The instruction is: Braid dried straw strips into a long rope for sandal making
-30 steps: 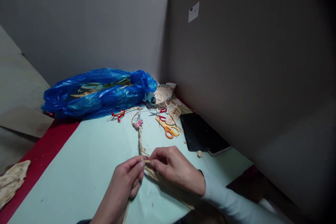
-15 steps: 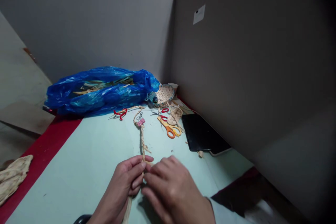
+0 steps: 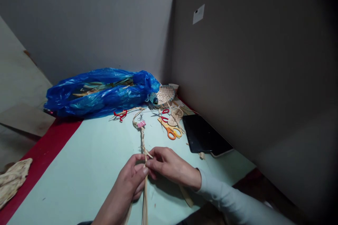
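A thin braid of pale straw strands [image 3: 143, 140] runs down the table toward me, gripped near its top by a pink binder clip [image 3: 141, 123]. My left hand [image 3: 134, 177] pinches the strands just below the braided part, from the left. From the right, my right hand [image 3: 169, 167] pinches a strand at the same spot, fingertips nearly touching the left ones. Loose strands [image 3: 145, 204] hang down between the hands, and a wider strip [image 3: 187, 197] trails out below my right hand. A short stub of straw sticks out beside the braid.
A blue plastic bag [image 3: 105, 102] of straw lies at the back left. Near it are a woven basket [image 3: 166, 95], red-handled scissors [image 3: 164, 115], orange-handled scissors [image 3: 171, 133], a small woven piece [image 3: 175, 116] and a black tablet [image 3: 203, 133]. Grey panels [image 3: 224, 59] wall the back and right.
My right hand has turned and moved slightly up, its fingertips now at the braid. The loose strands now hang straight between the hands, and a strip shows below my right hand.
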{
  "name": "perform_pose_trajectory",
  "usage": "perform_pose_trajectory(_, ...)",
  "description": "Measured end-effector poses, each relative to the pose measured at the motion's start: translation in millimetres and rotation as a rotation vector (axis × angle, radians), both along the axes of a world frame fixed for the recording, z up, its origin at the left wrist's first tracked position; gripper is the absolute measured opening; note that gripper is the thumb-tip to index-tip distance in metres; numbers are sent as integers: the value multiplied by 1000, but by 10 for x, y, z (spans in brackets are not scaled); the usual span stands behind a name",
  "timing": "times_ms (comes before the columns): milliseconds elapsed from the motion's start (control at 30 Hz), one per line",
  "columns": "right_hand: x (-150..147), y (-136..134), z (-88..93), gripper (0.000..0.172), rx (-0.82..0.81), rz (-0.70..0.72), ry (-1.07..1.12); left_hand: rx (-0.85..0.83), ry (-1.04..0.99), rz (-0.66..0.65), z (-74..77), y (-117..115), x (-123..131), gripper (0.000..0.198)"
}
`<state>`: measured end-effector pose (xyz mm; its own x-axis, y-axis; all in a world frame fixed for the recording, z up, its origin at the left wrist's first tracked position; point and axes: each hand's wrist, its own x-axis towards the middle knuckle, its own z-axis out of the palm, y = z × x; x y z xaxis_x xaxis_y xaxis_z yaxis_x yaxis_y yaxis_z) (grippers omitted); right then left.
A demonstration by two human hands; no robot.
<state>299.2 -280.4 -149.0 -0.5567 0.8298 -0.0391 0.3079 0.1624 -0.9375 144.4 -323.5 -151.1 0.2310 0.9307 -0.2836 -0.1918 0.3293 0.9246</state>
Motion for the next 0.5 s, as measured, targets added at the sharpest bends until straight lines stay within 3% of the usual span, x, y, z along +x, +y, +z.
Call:
perform_pose_trajectory(167, 15, -13, -61, 23, -49, -66, 65, 77, 192, 14, -61, -49, -46, 29)
perform_pose_trajectory(300, 4, -63, -45, 23, -17, -154, 65, 136, 509, 55, 61, -96, -195, 30)
perform_pose_trajectory(400, 1, -85, -30, 27, -31, -131, 94, 182, 591, 125, 174, -171, -234, 28)
perform_pose_trajectory(500, 10, -87, 13, 28, -48, -111, 165, 407, 771, 187, 158, -297, -137, 20)
